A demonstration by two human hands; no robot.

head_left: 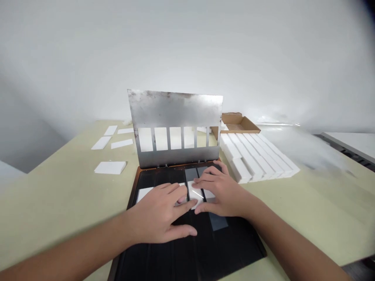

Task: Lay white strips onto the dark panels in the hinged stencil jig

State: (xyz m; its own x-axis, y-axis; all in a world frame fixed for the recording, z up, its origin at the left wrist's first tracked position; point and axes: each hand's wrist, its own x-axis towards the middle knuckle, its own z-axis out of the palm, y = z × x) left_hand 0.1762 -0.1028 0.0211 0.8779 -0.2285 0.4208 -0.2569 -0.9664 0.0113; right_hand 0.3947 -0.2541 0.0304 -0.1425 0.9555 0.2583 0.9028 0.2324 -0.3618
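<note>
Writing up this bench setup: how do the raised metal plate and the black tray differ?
The raised metal plate stands up at a tilt, while the black tray lies flat. The raised metal plate is grey and stained brownish along its top, while the black tray is dark and dull. The raised metal plate has a row of rectangular slots; the black tray shows long grooves and holds white pieces. Both are flat and rectangular, and they meet along a hinged edge.

Pale tabletop (61, 203) with white foam bars (258, 156), cardboard box (237, 123), black tray (193, 249)
</note>
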